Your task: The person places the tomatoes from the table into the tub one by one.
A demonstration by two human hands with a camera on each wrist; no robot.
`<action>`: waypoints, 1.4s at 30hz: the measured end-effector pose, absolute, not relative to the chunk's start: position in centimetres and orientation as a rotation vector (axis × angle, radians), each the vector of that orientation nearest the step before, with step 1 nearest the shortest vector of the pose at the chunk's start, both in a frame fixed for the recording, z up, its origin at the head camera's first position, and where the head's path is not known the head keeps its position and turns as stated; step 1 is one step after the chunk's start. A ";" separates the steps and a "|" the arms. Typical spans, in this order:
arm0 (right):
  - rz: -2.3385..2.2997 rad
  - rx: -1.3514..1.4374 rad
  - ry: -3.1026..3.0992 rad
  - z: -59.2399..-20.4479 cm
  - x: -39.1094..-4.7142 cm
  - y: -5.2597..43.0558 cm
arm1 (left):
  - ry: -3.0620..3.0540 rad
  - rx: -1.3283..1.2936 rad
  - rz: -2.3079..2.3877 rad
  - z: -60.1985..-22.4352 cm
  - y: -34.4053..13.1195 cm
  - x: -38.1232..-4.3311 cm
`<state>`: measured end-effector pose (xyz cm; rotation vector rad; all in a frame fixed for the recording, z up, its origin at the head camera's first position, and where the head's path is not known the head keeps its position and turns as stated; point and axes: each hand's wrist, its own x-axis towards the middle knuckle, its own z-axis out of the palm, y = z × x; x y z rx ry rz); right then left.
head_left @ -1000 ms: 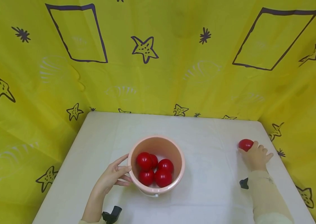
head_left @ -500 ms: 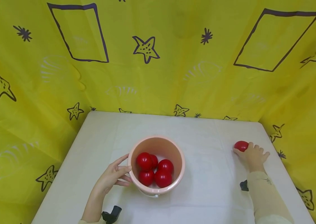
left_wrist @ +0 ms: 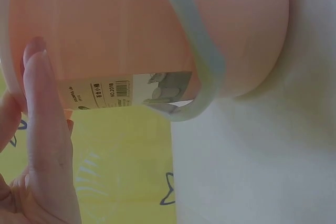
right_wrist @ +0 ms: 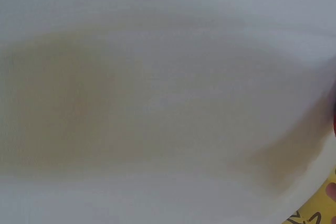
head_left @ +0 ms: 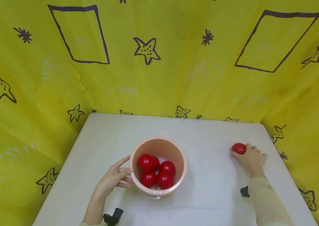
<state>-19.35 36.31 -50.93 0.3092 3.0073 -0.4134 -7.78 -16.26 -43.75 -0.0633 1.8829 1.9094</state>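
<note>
A pink bucket (head_left: 182,175) stands on the white table, with several glossy red balls (head_left: 165,180) inside. At its left side my left hand (head_left: 113,179) holds the rim, thumb over the edge and fingers along the outer wall. The left wrist view shows a finger (left_wrist: 50,124) lying against the bucket wall (left_wrist: 105,24). Toward the table's right side, my right hand (head_left: 252,160) grips another red ball (head_left: 238,148) between thumb and fingers. Only a sliver of that ball (right_wrist: 334,121) enters the right wrist view.
Yellow curtains (head_left: 170,78) with starfish drawings surround the white table (head_left: 210,201) at the back and sides. The bucket's pale handle (left_wrist: 202,40) hangs down its outer wall. Dark wrist-worn devices (head_left: 113,216) show beside both forearms.
My right hand has moved a little to the left with the red ball in its grip. The left hand and the bucket have stayed in place.
</note>
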 end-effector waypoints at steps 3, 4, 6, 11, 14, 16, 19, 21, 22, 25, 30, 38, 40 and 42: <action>-0.430 0.279 3.033 -50.4 -19.7 35.5 | 1.877 -0.060 1.913 -43.8 -16.3 -7.7; -0.423 0.267 3.050 -50.2 -19.9 35.2 | 1.874 -0.063 1.915 -43.8 -16.3 -7.7; -0.407 0.232 3.092 -49.3 -20.3 34.5 | 1.874 -0.063 1.915 -43.8 -16.3 -7.7; -0.325 0.087 3.233 -46.8 -21.3 32.5 | 1.872 -0.062 1.916 -43.8 -16.2 -7.7; -0.308 -0.016 3.274 -44.9 -21.5 30.6 | 1.868 -0.057 1.919 -43.8 -16.2 -7.7; -0.294 -0.092 3.296 -43.5 -21.6 29.0 | 1.868 -0.050 1.921 -43.8 -16.2 -7.7; -0.264 -0.232 3.337 -41.8 -21.4 26.8 | 1.865 -0.043 1.926 -43.9 -16.3 -7.7; -0.238 -0.331 3.367 -40.8 -21.1 25.4 | 1.864 -0.045 1.924 -43.9 -16.3 -7.7; -0.225 -0.380 3.376 -40.3 -21.0 24.7 | 1.863 -0.048 1.923 -43.9 -16.3 -7.7; -0.198 -0.518 3.400 -39.2 -20.4 22.7 | 1.864 -0.047 1.922 -43.8 -16.2 -7.8; -0.149 -0.736 3.411 -37.8 -19.4 19.5 | 1.867 -0.048 1.920 -43.7 -16.2 -7.8; -0.098 -1.065 3.327 -37.9 -17.8 15.2 | 1.864 -0.053 1.921 -43.7 -16.2 -7.8; -0.112 -1.135 3.290 -38.2 -17.4 14.1 | 1.866 -0.055 1.919 -43.7 -16.2 -7.7; -0.108 -1.191 3.249 -38.5 -17.1 13.1 | 1.865 -0.057 1.919 -43.7 -16.2 -7.7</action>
